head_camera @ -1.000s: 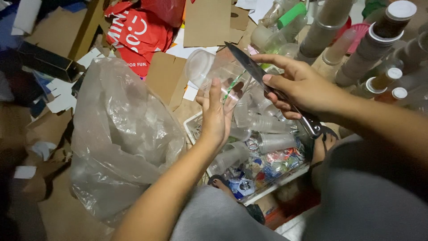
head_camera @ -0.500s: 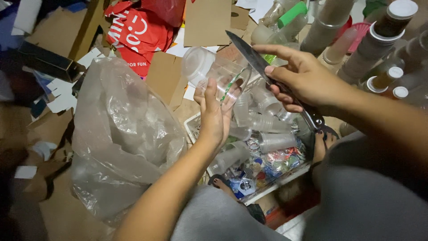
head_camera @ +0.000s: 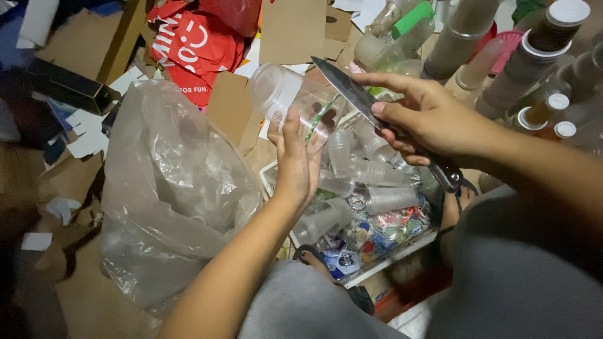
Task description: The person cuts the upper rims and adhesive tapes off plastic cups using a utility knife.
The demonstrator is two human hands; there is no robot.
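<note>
**Cup and knife held over a crowded tray**

Farthest to the left of the left hand lies a dark box (head_camera: pixel 66 85) among cardboard scraps (head_camera: pixel 81 37) on the floor. Nearer, just beside the left forearm, a big crumpled clear plastic bag (head_camera: pixel 169 194) bulges up (its mouth cannot be made out). Beyond it, above the hand, red printed packaging (head_camera: pixel 188 47) lies on a flat brown cardboard sheet (head_camera: pixel 292 31).

The left hand (head_camera: pixel 296 164) is clamped on a clear plastic cup (head_camera: pixel 295 100), fingers wrapped round its lower part; the cup lies tilted, its open mouth up and to the left, with a green stripe showing on its wall. Just right of it, the right hand (head_camera: pixel 427 119) is closed round the handle of a dark-bladed knife (head_camera: pixel 352 91), the blade slanting up-left so that its tip sits right at the cup's side; whether it touches I cannot tell.

Beneath both hands a white tray (head_camera: pixel 402 251) holds more clear cups (head_camera: pixel 383 198) lying on their sides over a litter of coloured bottle caps (head_camera: pixel 377 229). Beyond the right hand stand stacked cups with lids (head_camera: pixel 534 63) and a bottle with a green cap (head_camera: pixel 408 25), crowding close behind the knuckles.
</note>
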